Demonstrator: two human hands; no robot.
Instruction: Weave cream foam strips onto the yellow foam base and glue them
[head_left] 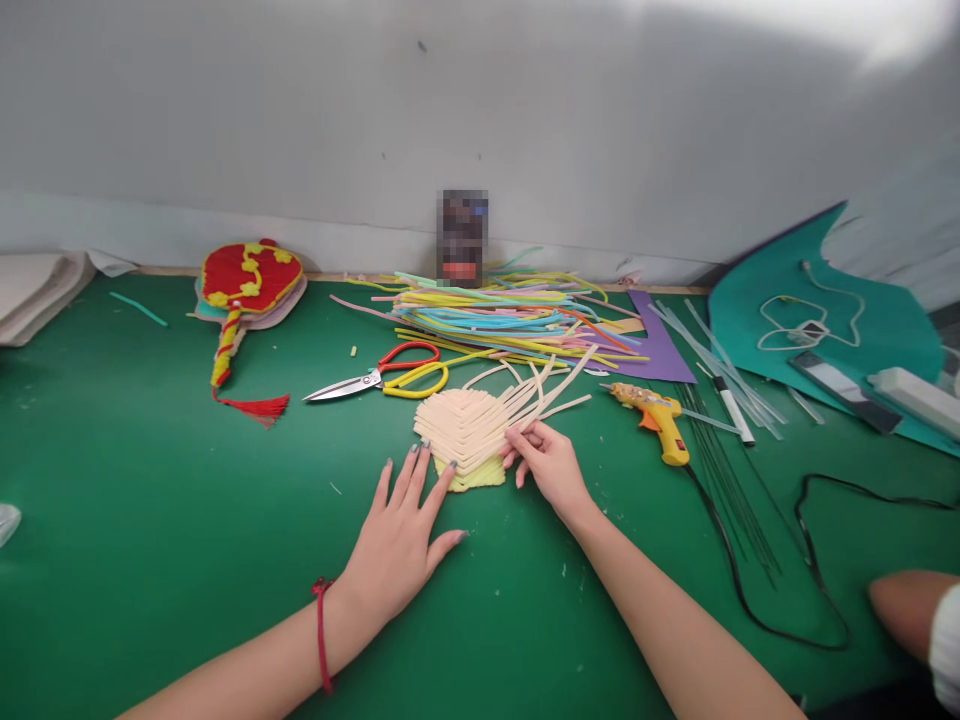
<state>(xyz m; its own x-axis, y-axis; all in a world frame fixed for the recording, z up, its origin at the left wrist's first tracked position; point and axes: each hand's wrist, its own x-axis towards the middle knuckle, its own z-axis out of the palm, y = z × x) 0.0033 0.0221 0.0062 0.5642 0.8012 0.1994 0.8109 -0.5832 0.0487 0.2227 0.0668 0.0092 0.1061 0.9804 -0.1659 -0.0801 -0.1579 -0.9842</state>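
Observation:
Cream pipe cleaners form a chevron-patterned, rounded panel (459, 425) lying on the green table, with loose ends fanning out at its upper right. A pale yellow patch (472, 474) shows beneath its lower edge. My left hand (401, 530) lies flat with fingers spread, its fingertips touching the panel's lower left edge. At the right edge, my right hand (547, 465) has thumb and forefinger pinched on a cream pipe cleaner (517, 430). Just behind the panel lie scissors (379, 378) with one red and one yellow handle.
Behind is a pile of coloured pipe cleaners (487, 320) on purple sheet (664, 350). A red fan (251, 275) with tassel lies left. To the right are a yellow glue gun (656, 420) with black cord, clear glue sticks (731, 365), a marker (733, 410) and another person's arm (907, 605).

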